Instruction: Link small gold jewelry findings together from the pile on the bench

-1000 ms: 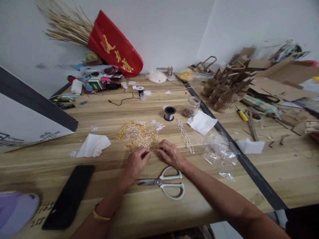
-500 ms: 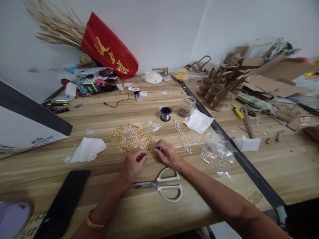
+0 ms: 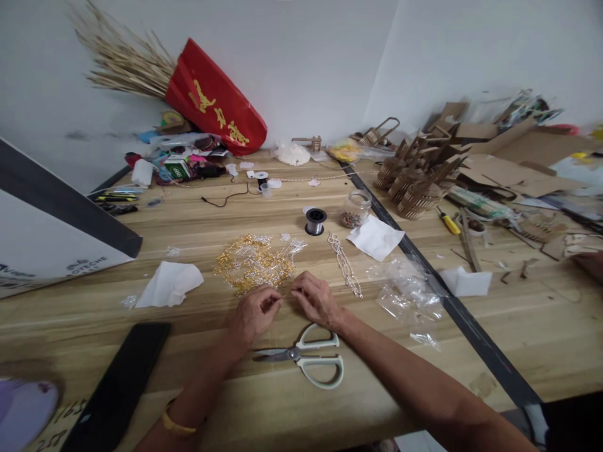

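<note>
My left hand (image 3: 257,312) is closed in a pinch just in front of a loose pile of gold and silver beads (image 3: 249,267). Facing it across a small gap, my right hand (image 3: 316,298) also pinches with thumb and forefinger. What lies between the fingertips is too fine to make out. White-handled scissors (image 3: 294,355) rest on the table below both hands, blades pointing left. To the right of the pile lies a silvery beaded chain (image 3: 346,267), and behind it stands a spool of fine clear or silvery line (image 3: 315,221).
A glass jar (image 3: 355,207) with small beads stands behind a white paper (image 3: 375,237). Clear plastic bags (image 3: 409,295) lie to the right, a black phone (image 3: 117,383) at the near left. Small woven baskets (image 3: 419,182) crowd the back right. Another person's hand (image 3: 588,263) shows at the right edge.
The view has shifted slightly, so the things at the back appear a little lower and further right. Both hands stay pinched in nearly the same place in front of the beads.
</note>
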A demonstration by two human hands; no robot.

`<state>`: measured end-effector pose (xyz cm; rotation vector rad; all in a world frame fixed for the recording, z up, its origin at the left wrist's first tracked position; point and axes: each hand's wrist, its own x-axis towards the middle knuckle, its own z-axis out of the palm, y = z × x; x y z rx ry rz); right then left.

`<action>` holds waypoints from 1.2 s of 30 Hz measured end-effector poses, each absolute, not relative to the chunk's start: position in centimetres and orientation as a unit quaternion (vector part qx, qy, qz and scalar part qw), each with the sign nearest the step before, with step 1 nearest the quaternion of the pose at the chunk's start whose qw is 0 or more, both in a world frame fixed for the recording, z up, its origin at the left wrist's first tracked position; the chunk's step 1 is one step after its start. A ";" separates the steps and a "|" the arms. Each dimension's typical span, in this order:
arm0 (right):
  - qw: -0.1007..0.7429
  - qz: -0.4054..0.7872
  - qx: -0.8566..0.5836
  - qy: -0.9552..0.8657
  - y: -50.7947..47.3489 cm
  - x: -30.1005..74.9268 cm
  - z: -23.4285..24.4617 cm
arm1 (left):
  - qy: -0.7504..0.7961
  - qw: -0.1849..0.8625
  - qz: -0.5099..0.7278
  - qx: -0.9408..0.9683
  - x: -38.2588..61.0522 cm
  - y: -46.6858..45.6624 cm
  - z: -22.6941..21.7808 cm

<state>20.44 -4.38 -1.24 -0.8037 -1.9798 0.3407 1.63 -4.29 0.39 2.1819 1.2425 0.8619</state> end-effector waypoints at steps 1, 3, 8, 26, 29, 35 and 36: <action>0.460 0.137 -0.326 -0.815 -4.4 20.5 -1.2 | 0.456 0.247 0.319 0.794 1.6 -4.3 0.4; 0.437 0.133 -0.318 -0.831 -4.6 20.5 -1.1 | 0.467 0.275 0.334 0.771 1.7 -4.3 0.4; 0.393 0.109 -0.300 -0.862 -4.7 20.5 -1.1 | 0.438 0.504 0.356 0.654 1.9 -4.4 0.5; 0.387 0.129 -0.329 -0.852 -4.6 20.4 -1.2 | 0.442 0.614 0.335 0.562 2.1 -4.3 1.2; 0.398 0.133 -0.337 -0.843 -4.6 20.3 -1.2 | 0.443 0.620 0.336 0.554 2.0 -4.1 1.0; 0.423 0.166 -0.325 -0.829 -4.6 20.1 -1.1 | 0.432 0.631 0.334 0.551 1.8 -3.7 0.7; 0.427 0.170 -0.325 -0.827 -4.6 20.0 -1.1 | 0.430 0.631 0.333 0.553 1.7 -3.7 0.7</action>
